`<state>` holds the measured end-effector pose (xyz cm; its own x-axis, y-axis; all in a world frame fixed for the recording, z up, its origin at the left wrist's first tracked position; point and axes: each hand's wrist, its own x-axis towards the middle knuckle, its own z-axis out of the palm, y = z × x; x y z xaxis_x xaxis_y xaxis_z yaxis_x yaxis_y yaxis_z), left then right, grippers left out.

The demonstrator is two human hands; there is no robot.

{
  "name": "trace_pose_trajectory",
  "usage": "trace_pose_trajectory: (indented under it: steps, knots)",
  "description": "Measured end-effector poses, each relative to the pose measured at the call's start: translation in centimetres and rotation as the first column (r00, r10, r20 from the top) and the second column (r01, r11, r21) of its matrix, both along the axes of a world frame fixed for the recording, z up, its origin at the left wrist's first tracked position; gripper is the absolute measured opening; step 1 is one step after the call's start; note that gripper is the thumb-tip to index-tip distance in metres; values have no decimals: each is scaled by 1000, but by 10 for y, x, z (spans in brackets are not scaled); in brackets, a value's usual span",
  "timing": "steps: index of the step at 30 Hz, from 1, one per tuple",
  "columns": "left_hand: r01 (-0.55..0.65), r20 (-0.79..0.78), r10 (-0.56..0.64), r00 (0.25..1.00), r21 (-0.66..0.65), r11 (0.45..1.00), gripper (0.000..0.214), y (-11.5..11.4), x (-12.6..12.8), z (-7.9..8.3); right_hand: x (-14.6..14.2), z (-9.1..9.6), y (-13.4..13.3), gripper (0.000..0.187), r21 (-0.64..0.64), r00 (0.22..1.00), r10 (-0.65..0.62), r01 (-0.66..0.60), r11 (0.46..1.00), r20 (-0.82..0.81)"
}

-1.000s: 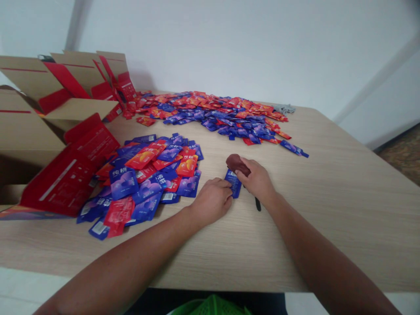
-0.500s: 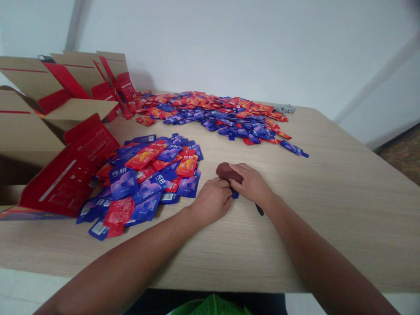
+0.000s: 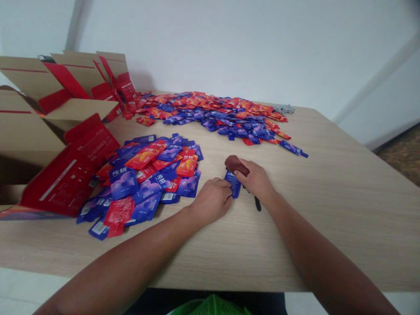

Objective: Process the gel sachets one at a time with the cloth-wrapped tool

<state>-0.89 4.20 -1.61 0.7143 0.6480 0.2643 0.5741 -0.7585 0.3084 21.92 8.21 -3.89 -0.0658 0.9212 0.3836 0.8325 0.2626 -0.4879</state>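
Observation:
My right hand [image 3: 257,177] is wrapped round a smooth reddish-brown rounded object [image 3: 235,162], whose exact kind I cannot make out. Just under it, a blue sachet [image 3: 233,186] with pale print lies on the table. The curled fingers of my left hand [image 3: 212,199] pin the sachet's left edge. A thin black strip [image 3: 257,204] sticks out below my right hand; whether it belongs to the brown object is hidden. Left of my left hand spreads a pile of blue and red-orange sachets [image 3: 154,175].
A long heap of blue and red-orange sachets [image 3: 213,114] runs along the back of the wooden table [image 3: 328,197]. Open cardboard boxes [image 3: 75,162] with red flaps stand at the left. Small grey pieces [image 3: 284,109] lie at the heap's right end.
My right hand has lifted and shifted slightly right with the brown object, baring more of the blue sachet. My left hand has stayed in place.

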Motion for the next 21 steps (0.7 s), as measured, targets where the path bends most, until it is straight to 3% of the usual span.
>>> trace_pose_trajectory:
  steps: [7,11,16,21]
  knots:
    - [6,-9,-6,1000,-5,1000,18,0,0,1,-3,4,-5,53,64,1000,7,-6,998,-19]
    - [10,-31,-10,999,-2,1000,19,0,0,2,-8,12,-12,54,117,991,122,-115,987,-55]
    - [3,-25,-3,1000,5,1000,17,0,1,4,-15,16,-18,57,41,942,336,-335,941,-23]
    - [-3,-28,4,1000,11,1000,16,0,1,4,-17,16,-18,55,6,949,316,-316,949,7]
